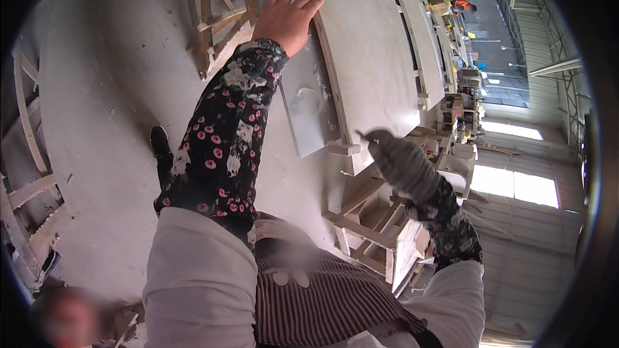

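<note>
Stretching from the top of the view toward its middle, a large pale slab point(367, 45) lies with a wooden strip point(327, 67) along its left edge. The bare left hand point(290, 19) rests on that edge, its fingers straight and loosely together, clasping nothing visible. By the slab's near end is the right hand point(403, 164) in a grey glove, blurred; I cannot tell whether it grips anything or touches the slab. Left of the strip sits a grey board point(300, 119) with a round pale mark. Farther out are a wooden trestle point(222, 32) at upper left, a wooden stand point(371, 225) below the gloved hand, more pale panels point(422, 51) beyond the slab, a distant person in orange point(461, 4), and bright windows point(516, 185) at right.
</note>
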Demonstrator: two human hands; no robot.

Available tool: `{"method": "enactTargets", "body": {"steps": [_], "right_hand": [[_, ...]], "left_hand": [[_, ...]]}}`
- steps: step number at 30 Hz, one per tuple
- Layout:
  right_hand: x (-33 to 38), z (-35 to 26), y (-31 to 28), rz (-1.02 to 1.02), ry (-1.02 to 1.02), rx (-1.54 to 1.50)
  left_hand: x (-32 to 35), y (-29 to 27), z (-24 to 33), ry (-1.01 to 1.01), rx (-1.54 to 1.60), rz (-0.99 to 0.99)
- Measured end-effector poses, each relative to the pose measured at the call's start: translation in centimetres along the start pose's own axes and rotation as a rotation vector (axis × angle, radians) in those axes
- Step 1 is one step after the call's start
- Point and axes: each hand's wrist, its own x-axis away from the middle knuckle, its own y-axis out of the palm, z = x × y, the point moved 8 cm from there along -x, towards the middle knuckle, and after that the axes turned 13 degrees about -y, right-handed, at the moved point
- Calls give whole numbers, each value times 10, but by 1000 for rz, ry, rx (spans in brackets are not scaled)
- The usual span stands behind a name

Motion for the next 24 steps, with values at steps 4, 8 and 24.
{"method": "enactTargets", "body": {"steps": [4, 8, 24], "right_hand": [[-44, 50, -7, 129, 79, -62], [-76, 100, 3, 254, 99, -261], [-68, 108, 36, 406, -216, -606]], "left_hand": [[0, -3, -1, 15, 16, -36], [0, -3, -1, 20, 12, -61], [0, -12, 2, 51, 22, -133]]}}
